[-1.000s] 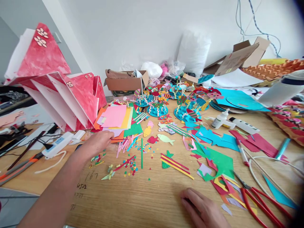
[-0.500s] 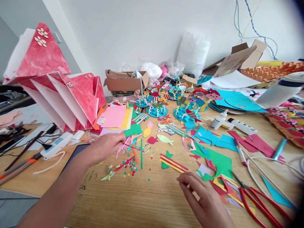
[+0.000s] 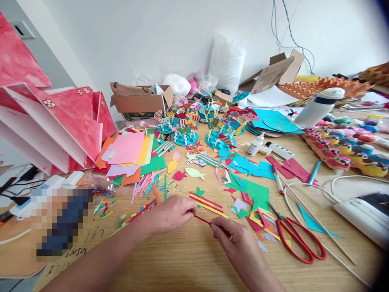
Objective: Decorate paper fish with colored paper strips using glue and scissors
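Note:
A narrow red paper strip (image 3: 202, 220) is stretched between my two hands, low over the wooden table (image 3: 170, 259). My left hand (image 3: 178, 213) pinches its left end with closed fingers. At the other end, the thumb and fingers of my right hand (image 3: 232, 237) close on it. Just beyond the hands lie red and yellow striped paper strips (image 3: 208, 204) on a green paper fish (image 3: 199, 191), partly covered by them. Farther back are a pale green paper fish (image 3: 195, 173), a red paper fish (image 3: 179, 175) and a yellow paper fish (image 3: 172, 165).
Red-handled scissors (image 3: 299, 239) lie at the right among paper scraps and a white cable (image 3: 328, 247). Stacked coloured paper (image 3: 127, 148) is at the left. Glue bottles (image 3: 256, 144) and finished blue fish decorations (image 3: 185, 138) stand farther back. A pixelated dark object (image 3: 67, 223) is at left.
My left hand has come right and nearer from the paper pile, bringing the red strip. My right hand has moved slightly left and closed on its other end. The view has shifted right.

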`<state>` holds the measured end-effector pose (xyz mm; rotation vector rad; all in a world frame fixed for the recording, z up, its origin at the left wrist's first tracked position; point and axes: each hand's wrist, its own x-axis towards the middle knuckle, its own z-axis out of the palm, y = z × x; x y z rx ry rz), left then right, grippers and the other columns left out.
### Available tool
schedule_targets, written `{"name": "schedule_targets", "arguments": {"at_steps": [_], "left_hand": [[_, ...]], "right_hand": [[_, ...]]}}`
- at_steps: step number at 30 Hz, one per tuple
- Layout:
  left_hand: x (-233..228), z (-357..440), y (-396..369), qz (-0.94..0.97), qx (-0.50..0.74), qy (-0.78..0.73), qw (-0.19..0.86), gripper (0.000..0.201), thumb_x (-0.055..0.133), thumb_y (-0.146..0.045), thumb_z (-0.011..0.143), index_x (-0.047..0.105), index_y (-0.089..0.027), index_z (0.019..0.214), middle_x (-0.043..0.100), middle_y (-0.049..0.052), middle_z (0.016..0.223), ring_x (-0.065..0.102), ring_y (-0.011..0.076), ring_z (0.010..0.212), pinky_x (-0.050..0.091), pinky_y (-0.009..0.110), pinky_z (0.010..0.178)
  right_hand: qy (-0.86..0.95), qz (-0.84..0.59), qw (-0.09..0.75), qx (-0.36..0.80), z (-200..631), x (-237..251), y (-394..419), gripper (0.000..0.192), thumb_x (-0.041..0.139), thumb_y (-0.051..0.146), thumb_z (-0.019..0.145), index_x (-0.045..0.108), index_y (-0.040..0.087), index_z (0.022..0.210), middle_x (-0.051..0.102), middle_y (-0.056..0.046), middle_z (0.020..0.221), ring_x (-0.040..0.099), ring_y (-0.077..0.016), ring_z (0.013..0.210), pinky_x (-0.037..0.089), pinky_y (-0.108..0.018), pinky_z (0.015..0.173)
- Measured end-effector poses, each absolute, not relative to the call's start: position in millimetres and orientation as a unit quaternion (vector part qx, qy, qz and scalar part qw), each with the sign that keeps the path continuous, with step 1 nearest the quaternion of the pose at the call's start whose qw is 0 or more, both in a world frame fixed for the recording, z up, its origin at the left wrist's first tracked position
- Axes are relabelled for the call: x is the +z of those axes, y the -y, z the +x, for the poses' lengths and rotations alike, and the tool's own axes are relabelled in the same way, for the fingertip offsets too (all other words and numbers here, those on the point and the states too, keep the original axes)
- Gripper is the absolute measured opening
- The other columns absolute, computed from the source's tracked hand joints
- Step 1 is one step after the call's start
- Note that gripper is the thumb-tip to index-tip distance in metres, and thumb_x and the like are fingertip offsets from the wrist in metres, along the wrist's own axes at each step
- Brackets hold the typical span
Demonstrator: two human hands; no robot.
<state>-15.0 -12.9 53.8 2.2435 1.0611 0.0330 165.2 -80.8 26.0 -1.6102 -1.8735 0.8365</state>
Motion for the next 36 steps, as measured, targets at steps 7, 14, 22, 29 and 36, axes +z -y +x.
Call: {"name": "schedule_targets", "arguments": {"at_steps": [7,14,22,29,36], "left_hand": [[36.8,-18.3,-0.5,0.739,0.066,-0.475,0.473,0.011,0.046,-0.020,0.069,0.055,-0.014,0.066,0.048,-0.005,0.057,0.044,0.0077,0.055,0.031,0.018,0.051],[22.1,-16.6,-5.7,0.698,0.081,-0.525,0.480,0.012,0.044,-0.023,0.069,0.049,-0.015,0.061,0.043,-0.005,0.052,0.039,0.0068,0.047,0.028,0.017,0.044],[32.5,-9.4,-7.0,0.736,0.050,-0.561,0.376,0.015,0.043,-0.023,0.073,0.054,-0.016,0.065,0.046,-0.004,0.053,0.041,0.0084,0.049,0.027,0.019,0.045],[25.2,-9.0,-10.6,0.767,0.032,-0.562,0.308,0.014,0.047,-0.022,0.072,0.055,-0.016,0.063,0.050,-0.003,0.055,0.044,0.0097,0.054,0.026,0.020,0.049],[22.6,-9.9,-10.5,0.791,0.034,-0.537,0.290,0.021,0.041,-0.026,0.079,0.055,-0.017,0.065,0.055,-0.001,0.061,0.047,0.0110,0.058,0.027,0.022,0.050]], "right_hand": [[0.665,-0.629,0.236,0.325,169.6,14.2,70.0,0.028,0.038,0.028,0.079,0.056,0.018,0.061,0.052,0.003,0.049,0.047,-0.0112,0.046,0.032,-0.020,0.045],[0.655,-0.650,0.256,0.290,170.5,10.7,61.5,0.026,0.039,0.027,0.076,0.057,0.018,0.061,0.057,0.000,0.053,0.050,-0.0126,0.049,0.035,-0.021,0.047],[0.644,-0.666,0.264,0.269,166.0,7.6,57.3,0.018,0.040,0.023,0.075,0.053,0.020,0.063,0.058,0.001,0.052,0.050,-0.0125,0.047,0.035,-0.021,0.045],[0.674,-0.636,0.284,0.247,162.1,0.7,60.3,0.023,0.034,0.017,0.081,0.057,0.020,0.081,0.059,0.000,0.061,0.054,-0.0127,0.055,0.038,-0.021,0.052],[0.701,-0.621,0.263,0.230,161.6,-2.4,61.5,0.030,0.036,0.009,0.078,0.061,0.022,0.088,0.066,-0.003,0.082,0.060,-0.0148,0.071,0.041,-0.022,0.061]]}}
